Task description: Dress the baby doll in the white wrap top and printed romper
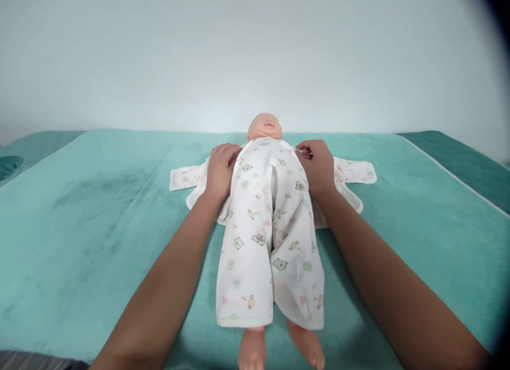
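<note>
A baby doll lies on its back with its head away from me and its bare feet toward me. White baby pants with printed bears cover its legs and reach up to the chest. Beneath the doll a matching baby shirt is spread, sleeves out to both sides. My left hand is closed at the left side of the pants' top edge; its fingertips are partly hidden. On the opposite side, my right hand has curled fingers pinching the pants near the waistband.
A light green plush cover lies under everything. Darker green fabric shows at the right edge and far left. Behind the doll's head rises a pale wall. Grey striped fabric is at the lower left corner.
</note>
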{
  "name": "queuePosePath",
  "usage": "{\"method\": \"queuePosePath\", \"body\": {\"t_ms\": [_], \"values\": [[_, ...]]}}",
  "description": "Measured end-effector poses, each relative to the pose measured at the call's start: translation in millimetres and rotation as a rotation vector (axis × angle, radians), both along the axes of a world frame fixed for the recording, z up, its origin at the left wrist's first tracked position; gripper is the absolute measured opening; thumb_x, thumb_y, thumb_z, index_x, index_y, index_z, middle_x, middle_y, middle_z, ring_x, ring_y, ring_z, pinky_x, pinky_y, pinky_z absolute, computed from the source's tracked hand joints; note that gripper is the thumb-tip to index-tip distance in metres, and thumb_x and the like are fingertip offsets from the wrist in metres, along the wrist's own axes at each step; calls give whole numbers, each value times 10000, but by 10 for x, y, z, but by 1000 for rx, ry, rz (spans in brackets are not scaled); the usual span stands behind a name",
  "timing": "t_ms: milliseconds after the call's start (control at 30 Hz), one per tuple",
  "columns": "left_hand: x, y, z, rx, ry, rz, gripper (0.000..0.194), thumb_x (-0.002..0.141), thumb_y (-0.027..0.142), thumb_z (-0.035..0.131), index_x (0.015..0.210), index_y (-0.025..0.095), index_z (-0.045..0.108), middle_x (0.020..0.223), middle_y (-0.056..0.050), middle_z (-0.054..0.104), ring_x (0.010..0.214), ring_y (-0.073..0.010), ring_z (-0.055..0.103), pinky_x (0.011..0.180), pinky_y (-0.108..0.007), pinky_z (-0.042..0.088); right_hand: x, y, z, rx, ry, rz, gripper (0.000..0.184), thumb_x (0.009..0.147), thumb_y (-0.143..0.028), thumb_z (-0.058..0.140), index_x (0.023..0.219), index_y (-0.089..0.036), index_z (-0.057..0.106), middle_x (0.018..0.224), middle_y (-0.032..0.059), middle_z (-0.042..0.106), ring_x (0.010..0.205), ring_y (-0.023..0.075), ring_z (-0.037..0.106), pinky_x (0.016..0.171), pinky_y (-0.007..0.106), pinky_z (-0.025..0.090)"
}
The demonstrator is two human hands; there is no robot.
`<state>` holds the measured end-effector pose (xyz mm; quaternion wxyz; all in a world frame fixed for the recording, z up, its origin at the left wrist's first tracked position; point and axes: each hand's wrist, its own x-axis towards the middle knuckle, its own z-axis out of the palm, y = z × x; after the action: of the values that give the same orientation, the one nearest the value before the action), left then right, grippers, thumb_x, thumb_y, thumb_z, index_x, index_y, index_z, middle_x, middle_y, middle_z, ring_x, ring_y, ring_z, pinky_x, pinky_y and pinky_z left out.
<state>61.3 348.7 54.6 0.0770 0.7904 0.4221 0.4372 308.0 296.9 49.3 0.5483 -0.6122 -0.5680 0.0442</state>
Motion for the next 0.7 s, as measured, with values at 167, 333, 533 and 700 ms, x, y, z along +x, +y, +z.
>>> {"method": "queuePosePath", "body": {"t_ms": [167,333,533,700], "values": [[-85,-247,-30,86,182,110,275,939,199,498,1147,209,676,1211,-115,654,1222,-293,455,1033,-419,408,-25,-302,-24,-292,31,-19,210,886,-359,512,748,-215,578,741,14,633,705,170,507,681,313,396],[-122,-504,20,-110,264,136,220,918,203,470,1079,220,618,1043,-106,666,949,-277,558,819,-383,426,-19,-448,-11,-476,141,93,158,819,-283,523,753,-205,643,760,27,686,724,186,555,635,296,400],[-111,-597,90,-386,42,100,94,823,209,517,864,227,600,815,-52,685,734,-233,565,700,-338,405,11,-460,20,-507,467,345,115,728,-268,667,810,-206,719,617,18,677,618,196,583,576,306,474],[-74,-631,113,-532,-181,-60,210,814,288,564,952,187,685,1058,-84,743,982,-283,629,881,-377,476,2,-473,48,-538,616,431,182,715,-249,729,892,-212,749,678,36,729,682,222,657,608,326,542]]}}
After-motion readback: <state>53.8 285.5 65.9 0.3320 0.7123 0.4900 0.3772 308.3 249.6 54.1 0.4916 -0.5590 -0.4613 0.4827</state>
